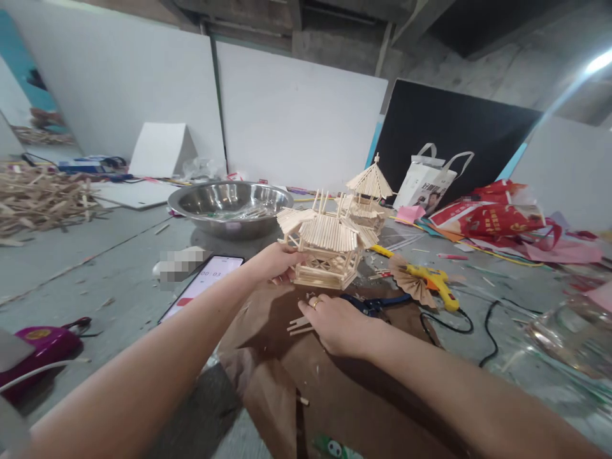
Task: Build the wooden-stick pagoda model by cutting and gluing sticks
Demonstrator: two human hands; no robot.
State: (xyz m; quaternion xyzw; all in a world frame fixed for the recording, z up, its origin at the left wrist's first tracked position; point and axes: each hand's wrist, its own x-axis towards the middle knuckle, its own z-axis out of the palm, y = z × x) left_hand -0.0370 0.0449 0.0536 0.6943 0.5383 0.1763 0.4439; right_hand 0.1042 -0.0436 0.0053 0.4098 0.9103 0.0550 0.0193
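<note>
A small pavilion model (329, 236) built of thin wooden sticks stands in front of me, with several sticks poking up from its roof. My left hand (282, 261) grips its left side, thumb along the railing. Closed and curled low over brown paper (335, 395), my right hand (337, 322) has several thin wooden sticks (299, 326) jutting out on its left side. Its fingertips are partly hidden. Just beyond that hand lie blue-handled pliers (377, 303). Behind the model is a second stick pavilion (368, 191) with a pointed roof.
A steel basin (229, 223) stands behind a phone (201, 287) on the left. To the right lie a yellow glue gun (437, 284) with its black cord, a clear jar (574, 331) and red bags (492, 210). A stick pile (43, 197) sits far left.
</note>
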